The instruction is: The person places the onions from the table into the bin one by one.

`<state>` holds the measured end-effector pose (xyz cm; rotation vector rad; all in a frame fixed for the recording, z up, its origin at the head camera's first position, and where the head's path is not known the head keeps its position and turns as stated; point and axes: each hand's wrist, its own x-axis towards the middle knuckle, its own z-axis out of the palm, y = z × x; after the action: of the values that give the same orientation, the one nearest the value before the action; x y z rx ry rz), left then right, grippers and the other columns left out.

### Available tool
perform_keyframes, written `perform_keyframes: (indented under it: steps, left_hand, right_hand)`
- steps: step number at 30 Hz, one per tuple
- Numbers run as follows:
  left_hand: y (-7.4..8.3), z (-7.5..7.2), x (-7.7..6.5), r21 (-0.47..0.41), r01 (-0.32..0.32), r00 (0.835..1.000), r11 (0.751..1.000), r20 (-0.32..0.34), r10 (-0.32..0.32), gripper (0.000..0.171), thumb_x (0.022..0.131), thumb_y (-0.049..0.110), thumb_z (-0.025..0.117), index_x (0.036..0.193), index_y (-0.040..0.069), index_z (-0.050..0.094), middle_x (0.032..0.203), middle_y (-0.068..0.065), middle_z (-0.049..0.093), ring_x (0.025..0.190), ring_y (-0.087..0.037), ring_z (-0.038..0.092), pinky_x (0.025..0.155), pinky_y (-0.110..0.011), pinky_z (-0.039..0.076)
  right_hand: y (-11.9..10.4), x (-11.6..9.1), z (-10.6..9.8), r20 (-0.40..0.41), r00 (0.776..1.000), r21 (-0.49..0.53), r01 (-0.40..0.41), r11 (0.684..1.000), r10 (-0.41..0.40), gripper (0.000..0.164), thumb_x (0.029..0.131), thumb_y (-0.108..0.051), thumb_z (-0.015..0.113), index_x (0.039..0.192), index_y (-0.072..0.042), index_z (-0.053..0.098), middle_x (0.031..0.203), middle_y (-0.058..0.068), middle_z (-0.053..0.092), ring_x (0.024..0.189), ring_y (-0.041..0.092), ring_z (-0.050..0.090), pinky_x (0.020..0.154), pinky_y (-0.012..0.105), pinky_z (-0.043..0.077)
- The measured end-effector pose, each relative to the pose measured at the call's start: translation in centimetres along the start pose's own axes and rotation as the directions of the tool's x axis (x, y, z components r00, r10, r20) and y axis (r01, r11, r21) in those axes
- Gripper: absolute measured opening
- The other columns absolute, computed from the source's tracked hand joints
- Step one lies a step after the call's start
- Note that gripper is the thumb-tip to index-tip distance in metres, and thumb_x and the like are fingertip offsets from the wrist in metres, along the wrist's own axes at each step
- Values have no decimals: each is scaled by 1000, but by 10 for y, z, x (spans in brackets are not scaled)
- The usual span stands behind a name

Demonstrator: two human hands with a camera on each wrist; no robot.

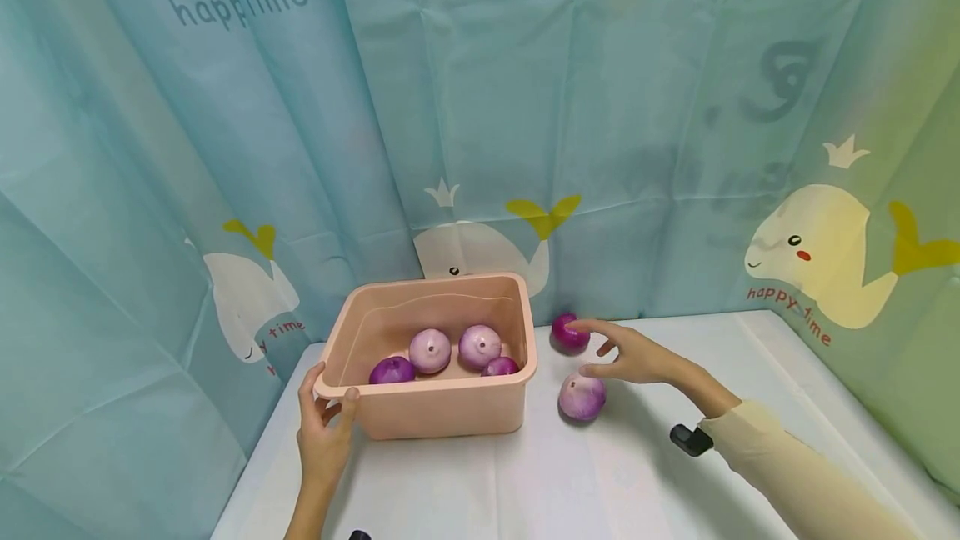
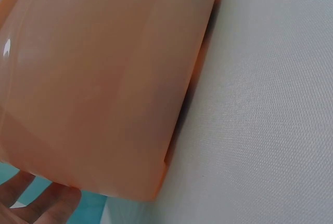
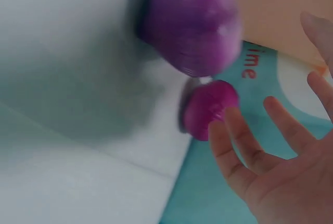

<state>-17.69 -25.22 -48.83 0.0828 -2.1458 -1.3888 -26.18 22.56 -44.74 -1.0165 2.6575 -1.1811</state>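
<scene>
A pink plastic bin (image 1: 442, 411) stands on the table with several purple onions inside, among them a pale one (image 1: 430, 351) and a darker one (image 1: 392, 370). My left hand (image 1: 324, 436) grips the bin's near left corner, thumb at the front rim and fingers round the side. In the left wrist view its fingers (image 2: 57, 203) show beside the bin's wall (image 2: 114, 88). Two onions lie right of the bin: a dark one (image 1: 567, 335) at the back and a paler one (image 1: 582, 398) nearer. Over them hovers my right hand (image 1: 633, 355), fingers spread and holding nothing; contact is unclear.
A white cloth (image 1: 465, 490) covers the table. Behind and at both sides hangs a blue-green curtain (image 1: 637, 107) printed with whales, close to the table's back edge. A black wrist device (image 1: 691, 440) sits at my right sleeve.
</scene>
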Motion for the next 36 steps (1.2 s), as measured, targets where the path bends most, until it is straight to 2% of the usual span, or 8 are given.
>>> perform_keyframes:
  steps: [4,7,11,14,17,21,31,36]
  left_hand:
    - [0,0,0,-3,3,1000,1000,3,-3,70,99,15,68,159,22,31,156,-16,44,112,10,49,87,-6,44]
    - [1,0,0,-7,4,1000,1000,9,-4,70,100,15,67,159,22,31,156,-16,43,114,5,51,88,-7,45]
    - [1,0,0,-7,12,1000,1000,12,-12,69,100,17,67,159,24,31,157,-14,43,119,-11,56,89,-9,46]
    - [1,0,1,-8,19,1000,1000,12,-19,68,101,17,66,159,24,31,157,-13,43,120,-23,57,89,-8,46]
    - [1,0,1,-14,19,1000,1000,15,-19,68,101,18,66,159,23,31,157,-13,43,121,-31,58,89,-7,46]
    - [2,-1,1,-23,14,1000,1000,20,-13,68,101,18,66,159,23,30,158,-14,41,124,-37,58,89,-6,45]
    - [-1,0,2,-12,22,1000,1000,15,-21,68,101,19,66,159,24,30,158,-13,42,123,-30,57,91,-9,47]
    - [-3,1,2,0,32,999,999,9,-32,68,101,20,66,159,24,31,157,-11,43,120,-17,56,91,-10,47]
  right_hand:
    - [7,-8,11,56,997,41,-59,997,57,74,91,-31,80,152,-7,46,151,21,49,115,39,63,88,43,58]
    - [11,-12,18,93,992,58,-96,994,90,71,90,-32,81,150,-10,48,146,24,52,109,36,64,84,37,58]
    - [15,-15,25,126,986,55,-112,992,104,65,91,-33,80,145,-13,52,133,21,58,95,25,67,81,32,56]
    - [18,-17,29,143,985,60,-108,992,98,63,91,-31,80,144,-9,52,126,16,61,85,17,68,79,29,56]
    - [20,-17,32,151,984,70,-109,992,98,60,92,-29,79,142,-8,53,125,14,61,89,16,66,80,29,57]
    - [21,-18,34,158,981,84,-123,989,109,56,92,-27,80,140,-12,55,128,10,61,97,20,62,82,30,56]
    - [23,-18,36,150,983,101,-126,987,110,52,90,-24,81,136,-19,57,127,8,61,96,22,61,80,30,56]
    - [23,-18,36,148,983,117,-129,985,112,52,89,-22,82,135,-18,58,125,8,61,97,23,60,80,30,56]
